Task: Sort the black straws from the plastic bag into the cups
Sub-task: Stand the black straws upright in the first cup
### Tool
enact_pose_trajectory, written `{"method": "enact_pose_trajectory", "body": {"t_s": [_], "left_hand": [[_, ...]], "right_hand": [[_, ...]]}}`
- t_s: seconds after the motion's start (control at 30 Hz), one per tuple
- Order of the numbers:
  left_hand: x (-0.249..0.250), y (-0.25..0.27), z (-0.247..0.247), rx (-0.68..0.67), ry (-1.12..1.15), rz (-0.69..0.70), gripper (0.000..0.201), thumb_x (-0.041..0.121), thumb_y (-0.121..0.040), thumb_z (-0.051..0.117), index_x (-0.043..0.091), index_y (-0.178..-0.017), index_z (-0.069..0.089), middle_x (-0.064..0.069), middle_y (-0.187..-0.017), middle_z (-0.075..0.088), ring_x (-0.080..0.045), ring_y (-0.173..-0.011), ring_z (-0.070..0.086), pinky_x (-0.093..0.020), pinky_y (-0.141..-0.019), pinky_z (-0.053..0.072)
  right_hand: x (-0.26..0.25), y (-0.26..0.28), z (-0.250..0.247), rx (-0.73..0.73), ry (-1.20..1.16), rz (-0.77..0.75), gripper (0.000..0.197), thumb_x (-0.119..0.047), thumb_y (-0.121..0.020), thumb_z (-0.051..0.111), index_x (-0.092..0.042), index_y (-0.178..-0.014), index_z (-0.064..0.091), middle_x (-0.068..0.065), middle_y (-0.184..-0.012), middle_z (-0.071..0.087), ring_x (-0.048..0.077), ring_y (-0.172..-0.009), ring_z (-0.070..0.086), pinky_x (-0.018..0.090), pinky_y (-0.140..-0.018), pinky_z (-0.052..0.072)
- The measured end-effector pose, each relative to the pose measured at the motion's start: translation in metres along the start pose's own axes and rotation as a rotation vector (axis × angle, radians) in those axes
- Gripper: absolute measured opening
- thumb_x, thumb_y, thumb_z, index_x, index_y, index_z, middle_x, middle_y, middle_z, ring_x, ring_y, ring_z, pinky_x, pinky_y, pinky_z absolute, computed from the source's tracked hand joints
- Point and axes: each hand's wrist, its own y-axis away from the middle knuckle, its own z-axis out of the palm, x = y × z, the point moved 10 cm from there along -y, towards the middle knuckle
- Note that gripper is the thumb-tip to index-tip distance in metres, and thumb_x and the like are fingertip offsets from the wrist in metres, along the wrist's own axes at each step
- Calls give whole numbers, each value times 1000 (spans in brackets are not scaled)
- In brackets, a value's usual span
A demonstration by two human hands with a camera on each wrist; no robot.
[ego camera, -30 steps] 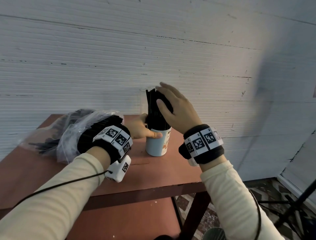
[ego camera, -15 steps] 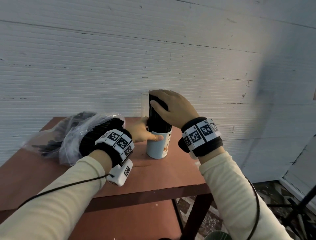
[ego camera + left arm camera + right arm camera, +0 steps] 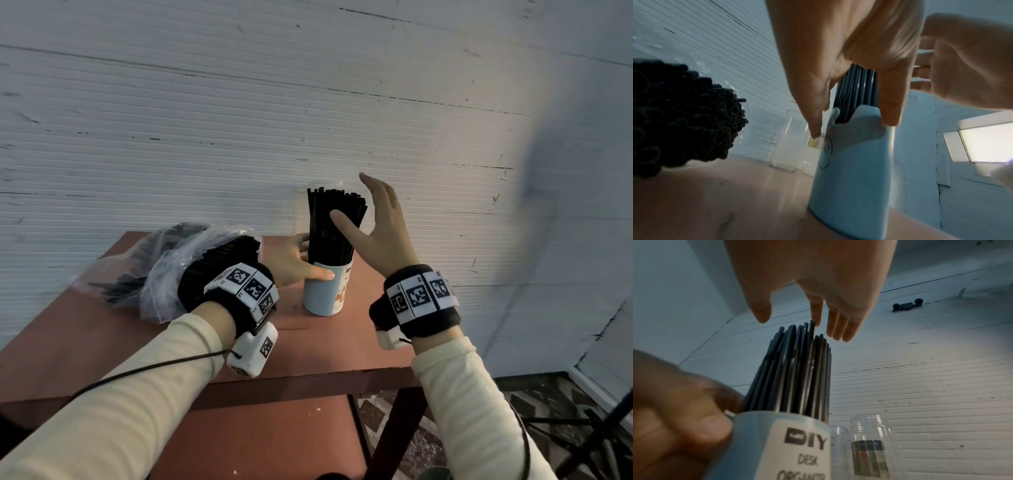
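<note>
A pale blue cup [image 3: 323,294] [image 3: 851,178] [image 3: 777,449] stands on the red-brown table [image 3: 342,346], packed with upright black straws [image 3: 334,229] [image 3: 799,369]. My left hand [image 3: 298,260] [image 3: 851,81] grips the cup near its rim, thumb in front and fingers behind. My right hand [image 3: 373,222] [image 3: 807,305] hovers open beside and above the straw tops, fingers straight, touching nothing. To the left lies a clear plastic bag [image 3: 164,267] holding a thick bundle of black straws [image 3: 680,113], open ends facing the cup.
Clear empty cups [image 3: 785,139] [image 3: 871,446] stand behind the blue cup against the white ribbed wall [image 3: 308,102]. The table's front edge runs just under my wrists. A dark stand [image 3: 599,438] is on the patterned floor at the lower right.
My right hand, which was pressing down on the straw tops, has lifted off and opened to the right. My left hand has stayed on the cup.
</note>
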Motion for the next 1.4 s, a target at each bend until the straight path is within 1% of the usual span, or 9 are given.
{"method": "enact_pose_trajectory", "body": {"t_s": [0.2, 0.37, 0.57, 0.67, 0.77, 0.9, 1.0, 1.13, 1.4], "left_hand": [[31, 37, -77, 352, -135, 133, 42, 8, -83, 66, 22, -122, 56, -1, -116, 63, -13, -99, 62, -21, -78, 48], [26, 88, -162, 599, -243, 144, 25, 9, -81, 63, 27, -99, 66, 5, -98, 66, -13, -89, 64, -24, -73, 51], [-32, 109, -195, 400, -583, -78, 37, 63, -60, 66, 50, -94, 58, 11, -112, 65, -12, -99, 62, -37, -88, 51], [-47, 112, -184, 293, -601, -79, 52, 33, -77, 79, 29, -124, 57, 4, -133, 53, -18, -121, 51, -22, -88, 39], [-57, 114, -179, 261, -597, -104, 50, 6, -88, 64, 17, -135, 50, 6, -130, 40, -14, -104, 48, -4, -61, 35], [-53, 115, -193, 348, -526, -52, 40, 1, -87, 58, 25, -119, 60, -8, -130, 53, -21, -97, 55, -9, -62, 42], [-49, 115, -203, 409, -485, -45, 41, -2, -84, 57, 36, -99, 61, -10, -125, 61, -29, -99, 64, -37, -72, 55], [-51, 112, -209, 448, -439, -42, 37, -5, -84, 59, 22, -108, 66, -8, -129, 61, -30, -117, 58, -7, -55, 39], [-57, 108, -211, 442, -351, -31, 33, 4, -88, 64, 28, -110, 65, -3, -124, 59, -15, -107, 57, -20, -78, 47]], "right_hand": [[-54, 14, -5, 240, 0, -187, 35, -23, -83, 64, -7, -113, 58, 6, -114, 50, 17, -107, 46, 17, -95, 35], [-99, 10, 58, 15, -153, -274, 7, -11, -86, 60, -7, -90, 64, 1, -88, 60, 11, -80, 53, 21, -75, 45], [-103, 26, 197, -665, -13, -121, 24, -28, -92, 58, -8, -100, 68, 6, -98, 68, 20, -90, 60, 33, -81, 47], [-104, 42, 239, -885, 135, -129, 31, -37, -92, 58, -10, -105, 65, 6, -103, 67, 21, -92, 58, 29, -77, 40], [-108, 56, 255, -1031, 236, -166, 45, -37, -87, 66, -15, -126, 59, 7, -123, 61, 25, -112, 55, 32, -93, 41], [-122, 59, 257, -1058, 263, -258, 53, -26, -89, 65, -23, -138, 49, 9, -136, 50, 26, -126, 44, 34, -104, 32], [-136, 57, 253, -1048, 310, -383, 48, -18, -92, 58, -20, -139, 49, 9, -141, 47, 26, -130, 40, 30, -104, 26], [-139, 53, 252, -1052, 354, -454, 41, -14, -94, 52, -20, -134, 55, 7, -135, 54, 24, -125, 46, 30, -103, 30], [-112, 29, 244, -933, 195, -257, 35, -12, -92, 59, -27, -124, 64, -1, -131, 60, 16, -118, 53, 22, -99, 35]]}}
